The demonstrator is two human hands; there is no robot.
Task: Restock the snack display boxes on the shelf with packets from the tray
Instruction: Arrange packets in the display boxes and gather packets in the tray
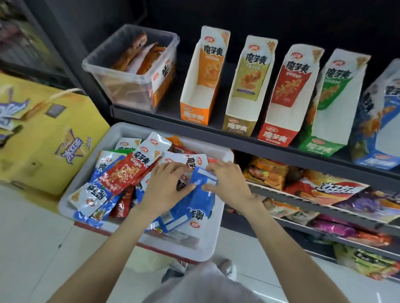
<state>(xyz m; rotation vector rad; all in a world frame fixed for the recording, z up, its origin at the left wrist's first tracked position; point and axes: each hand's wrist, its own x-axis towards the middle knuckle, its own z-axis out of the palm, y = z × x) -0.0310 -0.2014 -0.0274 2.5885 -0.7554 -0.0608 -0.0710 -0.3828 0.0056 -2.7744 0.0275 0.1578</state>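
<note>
A white tray point(216, 234) below the shelf holds several snack packets, blue, red and white. Both my hands are over its middle. My right hand point(227, 182) pinches a blue packet point(203, 186) at its upper right edge. My left hand point(167, 186) grips the same packet from the left, thumb on top. A red packet point(122, 171) lies left of my hands. On the dark shelf point(240, 141) above stand display boxes: orange point(196, 110), olive point(239, 123), red point(277, 134), green point(321, 143) and blue point(378, 145). The orange, olive and red boxes look empty inside.
A clear plastic bin point(133, 79) with orange packets sits at the shelf's left end. A yellow carton point(39, 135) stands left of the tray. Lower shelves at right hold bagged snacks point(330, 189). White floor tiles lie below.
</note>
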